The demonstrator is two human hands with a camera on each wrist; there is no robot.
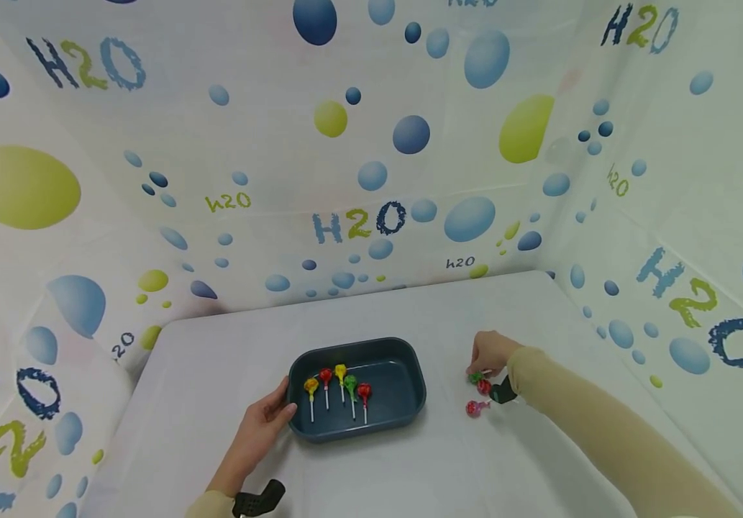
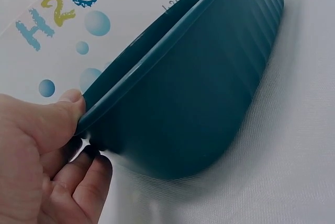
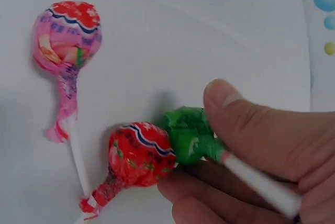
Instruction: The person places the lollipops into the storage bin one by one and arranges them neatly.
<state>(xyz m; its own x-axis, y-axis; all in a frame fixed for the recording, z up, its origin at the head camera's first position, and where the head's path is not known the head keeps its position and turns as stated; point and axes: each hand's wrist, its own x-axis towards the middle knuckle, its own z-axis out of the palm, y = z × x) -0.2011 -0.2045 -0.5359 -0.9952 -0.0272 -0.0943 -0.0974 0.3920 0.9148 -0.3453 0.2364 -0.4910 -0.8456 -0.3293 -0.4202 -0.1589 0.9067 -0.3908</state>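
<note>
My left hand (image 1: pixel 261 424) grips the left end of a dark blue-green rectangular tray (image 1: pixel 392 381). In the left wrist view its thumb lies on the rim and the other fingers curl below it. Several lollipops lie side by side in the tray, among them a yellow one (image 1: pixel 311 386) and a red one (image 1: pixel 363 391). To the right of the tray, my right hand (image 1: pixel 494 351) pinches a green-wrapped lollipop (image 3: pixel 186 135) between thumb and fingers. Against its wrapper sits a red lollipop (image 3: pixel 138 153), and a pink lollipop (image 3: pixel 68 35) lies beside that.
White cloth covers the table (image 1: pixel 358 475). Behind it and along both sides hangs a white curtain (image 1: pixel 267 129) printed with blue and green bubbles and H2O lettering. A black wrist device (image 1: pixel 260 498) is worn at the left cuff.
</note>
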